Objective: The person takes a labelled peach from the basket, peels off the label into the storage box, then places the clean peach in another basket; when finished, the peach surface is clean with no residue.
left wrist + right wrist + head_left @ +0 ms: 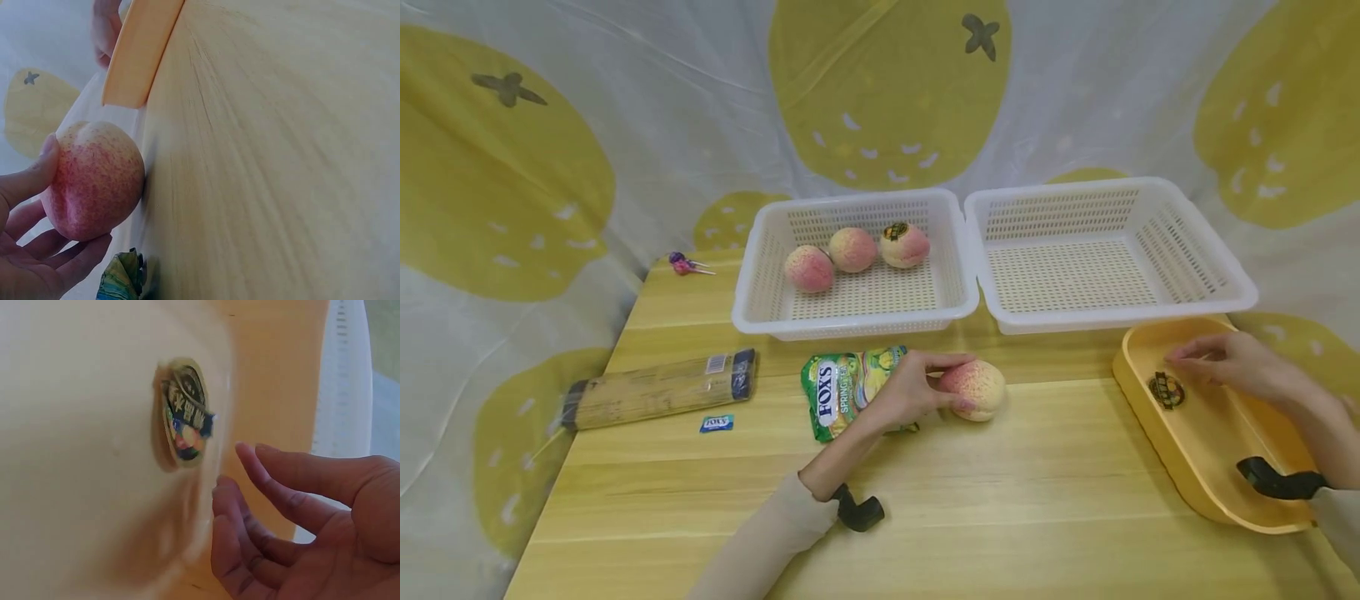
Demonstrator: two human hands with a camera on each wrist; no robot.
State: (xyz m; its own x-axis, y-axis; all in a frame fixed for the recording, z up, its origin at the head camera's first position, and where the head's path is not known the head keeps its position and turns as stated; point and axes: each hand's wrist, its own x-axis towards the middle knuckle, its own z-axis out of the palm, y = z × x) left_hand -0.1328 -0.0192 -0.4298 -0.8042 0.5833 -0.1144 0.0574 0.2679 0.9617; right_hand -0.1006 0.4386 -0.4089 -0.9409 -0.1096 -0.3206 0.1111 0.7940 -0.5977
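My left hand (912,392) grips a pink and cream peach (979,390) over the table, thumb on one side and fingers on the other in the left wrist view. My right hand (1236,365) hovers inside a yellow-orange tub (1206,429), fingers loosely bent and holding nothing. Beside its fingertips is a dark oval sticker (185,415) with fruit and lettering, apart from the fingers; whether it lies flat on the tub's floor I cannot tell. Behind the left hand lies a green Fox's candy bag (831,392), partly covered by that hand.
A white basket (857,321) at the back holds three peaches (853,250), one with a sticker. Another white basket (1075,267) stands to its right. On the left are a rolled bamboo mat (658,390), a small blue candy packet (717,423) and lollipops (681,263).
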